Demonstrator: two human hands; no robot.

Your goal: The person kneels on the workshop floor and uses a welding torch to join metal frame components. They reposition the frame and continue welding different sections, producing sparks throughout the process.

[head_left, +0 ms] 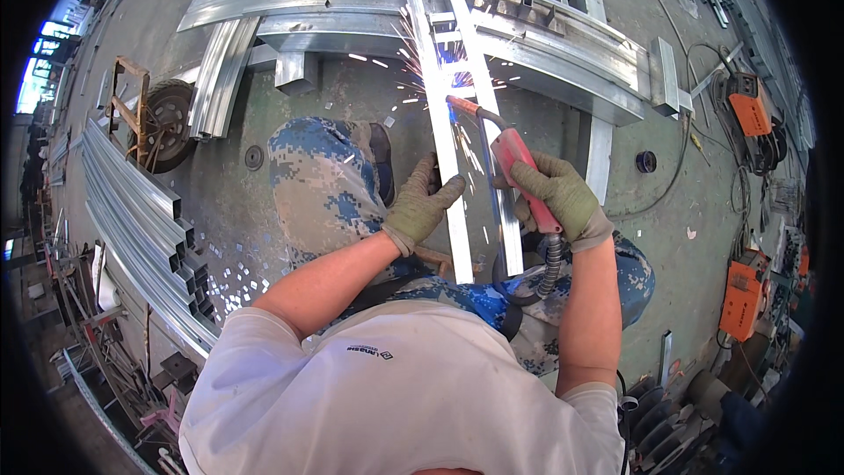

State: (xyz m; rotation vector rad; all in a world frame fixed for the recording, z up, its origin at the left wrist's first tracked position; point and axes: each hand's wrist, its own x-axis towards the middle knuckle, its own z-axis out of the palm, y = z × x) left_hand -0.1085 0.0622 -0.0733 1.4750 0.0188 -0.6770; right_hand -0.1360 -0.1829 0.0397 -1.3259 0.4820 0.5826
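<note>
The metal frame [454, 229], two narrow rails joined by short crosspieces, runs lengthwise in front of the torso, its far portion crossing over metal beams [343, 31]. The gloved right hand [564, 198], at the frame's right side, is closed around the red handle of the welding torch [512, 154]. The torch neck angles to the frame's crosspieces, where bright light and sparks [411, 66] appear. The gloved left hand [419, 211] is partly curled at the frame's left rail, thumb against it; whether the fingers close underneath cannot be told. Stacked metal channels [132, 193] lie left of the frame; an orange machine [745, 295] stands right of it.
</note>
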